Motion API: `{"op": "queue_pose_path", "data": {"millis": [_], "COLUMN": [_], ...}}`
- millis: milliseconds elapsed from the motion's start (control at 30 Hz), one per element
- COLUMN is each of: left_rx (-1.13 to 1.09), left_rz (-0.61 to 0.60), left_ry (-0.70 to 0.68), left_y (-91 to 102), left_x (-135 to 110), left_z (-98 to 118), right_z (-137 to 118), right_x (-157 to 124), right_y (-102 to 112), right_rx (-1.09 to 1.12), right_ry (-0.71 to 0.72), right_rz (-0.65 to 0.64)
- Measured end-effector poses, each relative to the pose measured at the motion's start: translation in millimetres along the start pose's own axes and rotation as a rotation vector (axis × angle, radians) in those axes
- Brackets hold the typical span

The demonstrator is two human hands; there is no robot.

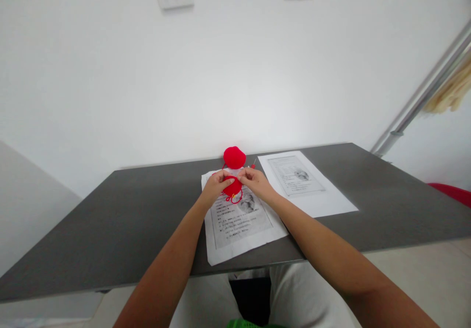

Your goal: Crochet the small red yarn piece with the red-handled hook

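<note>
Red crocheted wool sits between your two hands: a small red piece (232, 187), pinched at its left edge by your left hand (214, 187) and at its upper right edge by your right hand (258, 181). Both hands are closed on it with thumb and fingertips, so the grip is a light two-sided pinch, not a fist. The piece hangs just above a printed sheet (241, 230) that lies directly under your grip on the dark table (110, 220). A loose loop of yarn (235, 199) dangles below the grip onto the sheet. Just beyond the grip sits a red ball of yarn (234, 157); whether it is joined to the piece you cannot tell from here. To the right of the grip, clear of it, lies a second printed sheet (312, 190).

By its look the piece is very light, soft and floppy. It should fold and stretch rather than hold a shape, and it is unlikely to slip or break. Take it by the firmer edge rows, close to where your fingertips are, and mind the loose loop, which could snag or pull stitches out.
</note>
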State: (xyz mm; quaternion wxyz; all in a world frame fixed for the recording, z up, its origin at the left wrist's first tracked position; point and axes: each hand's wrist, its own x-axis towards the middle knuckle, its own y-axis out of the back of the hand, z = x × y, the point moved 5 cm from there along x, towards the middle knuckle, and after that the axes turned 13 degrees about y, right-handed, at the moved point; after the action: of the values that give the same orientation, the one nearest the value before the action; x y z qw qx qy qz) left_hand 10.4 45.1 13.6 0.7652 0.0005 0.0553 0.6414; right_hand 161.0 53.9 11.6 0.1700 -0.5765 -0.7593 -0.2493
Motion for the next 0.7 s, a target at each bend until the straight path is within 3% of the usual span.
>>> {"op": "queue_pose_path", "data": {"millis": [700], "left_rx": [0.049], "left_rz": [0.005], "left_ry": [-0.027], "left_y": [-0.5], "left_x": [-0.6], "left_z": [1.6], "right_z": [-4.4], "right_x": [-0.7], "right_y": [0.7], "right_rx": [-0.018], "right_ry": [0.026], "right_rz": [-0.013]}}
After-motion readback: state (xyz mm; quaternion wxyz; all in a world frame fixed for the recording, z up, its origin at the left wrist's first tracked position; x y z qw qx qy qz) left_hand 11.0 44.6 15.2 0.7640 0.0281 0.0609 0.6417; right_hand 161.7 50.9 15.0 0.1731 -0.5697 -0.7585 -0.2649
